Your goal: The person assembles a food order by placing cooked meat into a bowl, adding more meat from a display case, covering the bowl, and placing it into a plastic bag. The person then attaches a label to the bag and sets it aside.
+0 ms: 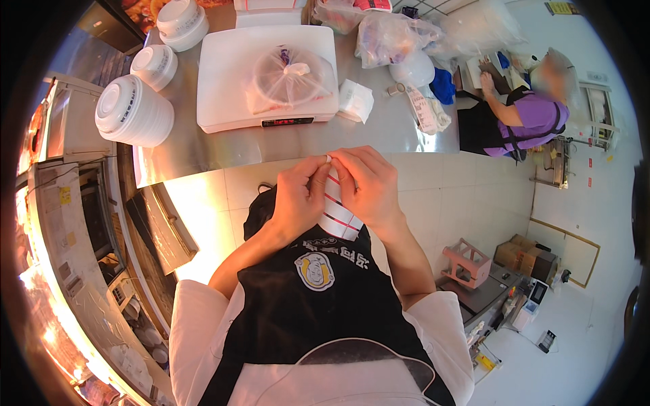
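Note:
Between my two hands, close to my chest, hangs a white paper strip with red and black lines [339, 215]. My left hand [368, 185] and my right hand [303, 195] pinch its top end with thumbs and fingers, fingertips nearly touching. Beyond them on the steel table stands a white scale [223, 81] with a lit red display. A round container in a knotted clear plastic bag [289, 83] rests on the scale. Right of the scale lies a small white packet [356, 100]. A printed paper slip [421, 109] lies further right, by a blue cloth [443, 86].
Stacked white plastic bowls or lids [139, 114] stand at the table's left end. Filled plastic bags [393, 38] lie at the back right. A co-worker in purple [538, 116] works beyond the table's right end. A pink stool [467, 264] stands at lower right, with cardboard boxes [523, 256] behind.

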{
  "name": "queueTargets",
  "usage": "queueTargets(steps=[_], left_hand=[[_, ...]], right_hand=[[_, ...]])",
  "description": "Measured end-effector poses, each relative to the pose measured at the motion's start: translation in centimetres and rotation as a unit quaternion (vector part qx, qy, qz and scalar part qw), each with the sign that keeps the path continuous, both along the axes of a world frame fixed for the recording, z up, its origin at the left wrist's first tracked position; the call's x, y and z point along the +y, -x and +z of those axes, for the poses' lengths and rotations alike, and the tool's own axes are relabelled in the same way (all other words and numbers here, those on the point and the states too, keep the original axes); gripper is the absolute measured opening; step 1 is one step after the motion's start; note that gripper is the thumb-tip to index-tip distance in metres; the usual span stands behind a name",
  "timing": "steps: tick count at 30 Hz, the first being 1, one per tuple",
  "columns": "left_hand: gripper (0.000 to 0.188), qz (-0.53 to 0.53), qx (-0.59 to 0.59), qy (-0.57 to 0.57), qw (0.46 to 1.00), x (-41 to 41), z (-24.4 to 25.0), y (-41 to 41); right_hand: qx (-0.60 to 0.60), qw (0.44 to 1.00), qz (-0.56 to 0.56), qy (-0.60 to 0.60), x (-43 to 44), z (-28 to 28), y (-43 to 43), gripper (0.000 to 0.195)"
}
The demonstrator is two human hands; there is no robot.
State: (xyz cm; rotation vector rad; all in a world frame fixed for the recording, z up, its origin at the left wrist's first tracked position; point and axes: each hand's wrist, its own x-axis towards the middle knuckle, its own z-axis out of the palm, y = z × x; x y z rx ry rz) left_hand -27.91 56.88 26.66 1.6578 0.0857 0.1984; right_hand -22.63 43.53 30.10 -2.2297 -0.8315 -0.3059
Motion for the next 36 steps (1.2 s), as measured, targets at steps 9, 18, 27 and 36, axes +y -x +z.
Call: queueTargets(steps=[9,18,27,36], left_hand=[[0.009,0.015,0.007,-0.008,1.000,-0.5,0.0,0.1],[0.009,0.007,-0.011,0.003,1.000,-1.4,-0.7,-0.5],[0.015,-0.031,0.057,0.065,0.996,-6.4,-2.3,-4.7],[0.021,-0.023,0.136,-0.027,0.990,-15.0,-9.4,-13.8]], right_hand=[[0.239,0.968,-0.035,-0.066,-0.6,0.4,-0.1,0.007],[0.072,0.996,0.023,-0.044,-2.2,0.2,-2.2,0.008],[0.270,0.904,-0.204,-0.263,-7.3,-2.7,-3.8,0.010],[0.168,0.560,-0.460,-0.668,-24.7,-9.0,-11.4,0.017]])
